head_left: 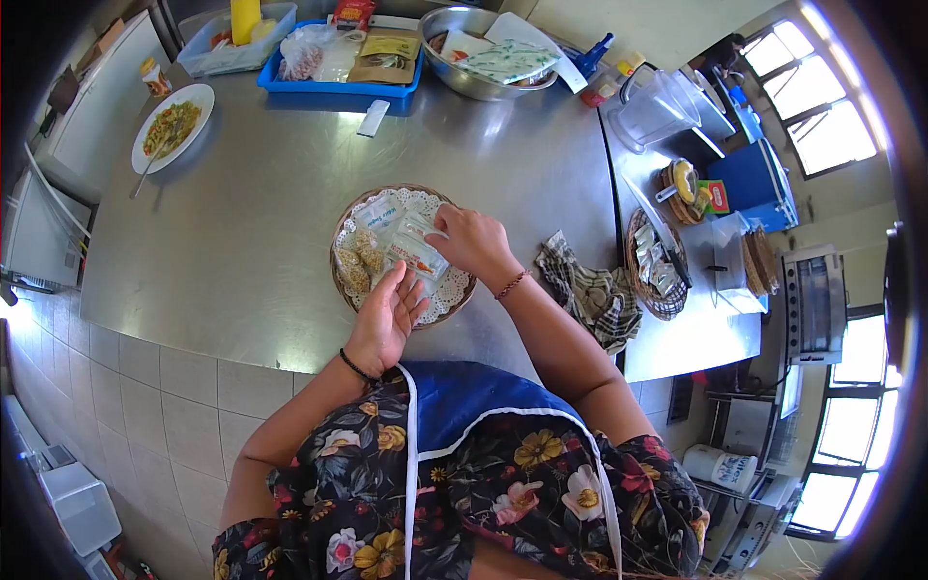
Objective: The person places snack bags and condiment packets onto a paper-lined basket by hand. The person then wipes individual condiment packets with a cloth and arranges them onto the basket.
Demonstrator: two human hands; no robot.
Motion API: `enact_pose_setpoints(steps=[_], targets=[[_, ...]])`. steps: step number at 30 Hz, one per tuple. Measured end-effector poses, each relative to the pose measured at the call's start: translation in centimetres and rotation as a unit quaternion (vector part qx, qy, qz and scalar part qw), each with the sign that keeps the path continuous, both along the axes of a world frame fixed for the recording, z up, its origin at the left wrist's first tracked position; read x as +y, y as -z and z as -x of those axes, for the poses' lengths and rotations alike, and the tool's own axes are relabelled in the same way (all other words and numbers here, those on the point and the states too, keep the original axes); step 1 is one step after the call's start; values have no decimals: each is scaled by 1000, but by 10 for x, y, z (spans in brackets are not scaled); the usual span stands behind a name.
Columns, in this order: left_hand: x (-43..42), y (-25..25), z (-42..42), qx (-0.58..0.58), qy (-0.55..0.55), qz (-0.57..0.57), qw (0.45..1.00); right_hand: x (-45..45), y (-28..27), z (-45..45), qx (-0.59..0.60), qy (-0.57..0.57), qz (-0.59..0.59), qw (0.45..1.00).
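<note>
A round woven basket (340,288) lined with a white lace doily (450,288) sits before me on the steel table. Small clear bags of yellowish, grain-like bits (360,259) fill its left side, and a sachet with blue print (379,211) lies behind them. My right hand (476,244) has bent fingers closed on the edge of a clear-and-white sachet (418,249) with a red-orange label, over the basket. Palm up, my left hand (383,319) is at the basket's front rim, fingers apart, the tips close to that sachet's lower edge; whether they touch it is unclear.
A checked cloth (592,295) lies right of the basket, beside another basket of sachets (657,266) with a knife. Along the back stand a blue tray (338,89), a steel bowl (478,89) and a clear jug (655,111). A plate of food (174,126) is at back left.
</note>
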State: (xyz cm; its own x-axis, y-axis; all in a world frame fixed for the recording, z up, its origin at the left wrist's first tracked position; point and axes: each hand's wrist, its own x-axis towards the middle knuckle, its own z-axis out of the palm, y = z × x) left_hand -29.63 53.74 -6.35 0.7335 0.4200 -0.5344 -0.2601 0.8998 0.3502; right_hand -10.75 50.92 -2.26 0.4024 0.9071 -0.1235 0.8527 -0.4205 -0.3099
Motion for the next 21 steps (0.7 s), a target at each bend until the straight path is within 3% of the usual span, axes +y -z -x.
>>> enact_pose_setpoints(steps=[7, 16, 21], targets=[[5, -3, -10, 23, 8, -9, 1000, -1, 0, -5, 64, 5, -60, 996], [14, -8, -38, 48, 15, -30, 998, 0, 1, -18, 44, 37, -102, 993], [10, -7, -31, 47, 13, -36, 998, -10, 5, -13, 1, -3, -207, 978]])
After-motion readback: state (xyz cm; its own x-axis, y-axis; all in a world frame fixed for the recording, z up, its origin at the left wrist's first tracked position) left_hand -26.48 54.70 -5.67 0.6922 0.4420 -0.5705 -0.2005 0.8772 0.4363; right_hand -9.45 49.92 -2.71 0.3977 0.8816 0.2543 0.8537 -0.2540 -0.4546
